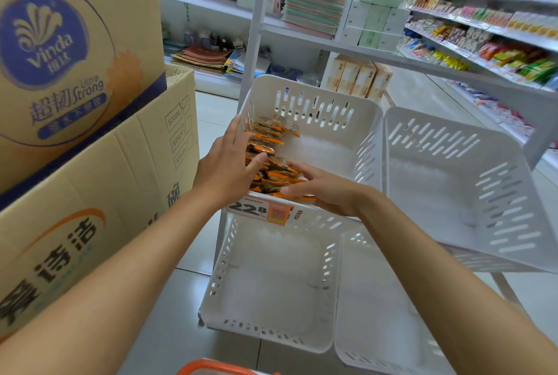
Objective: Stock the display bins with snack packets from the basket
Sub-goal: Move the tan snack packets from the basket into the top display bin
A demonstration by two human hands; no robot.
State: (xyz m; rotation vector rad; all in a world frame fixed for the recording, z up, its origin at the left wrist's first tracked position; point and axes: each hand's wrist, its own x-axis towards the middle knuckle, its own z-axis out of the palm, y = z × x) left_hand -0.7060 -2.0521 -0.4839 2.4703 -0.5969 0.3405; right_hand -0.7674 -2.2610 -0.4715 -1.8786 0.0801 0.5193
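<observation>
Several orange-and-brown snack packets stand in a row along the left side of the upper left white display bin. My left hand rests against the left side of the row with straight fingers. My right hand lies with extended fingers against the near end of the row, at the bin's front edge. Only the orange rim of the basket shows, at the bottom edge of the view.
The upper right bin, the lower left bin and the lower right bin hold nothing. An orange price tag hangs on the front. Stacked cardboard boxes stand close on the left. Stocked shelves line the aisle on the right.
</observation>
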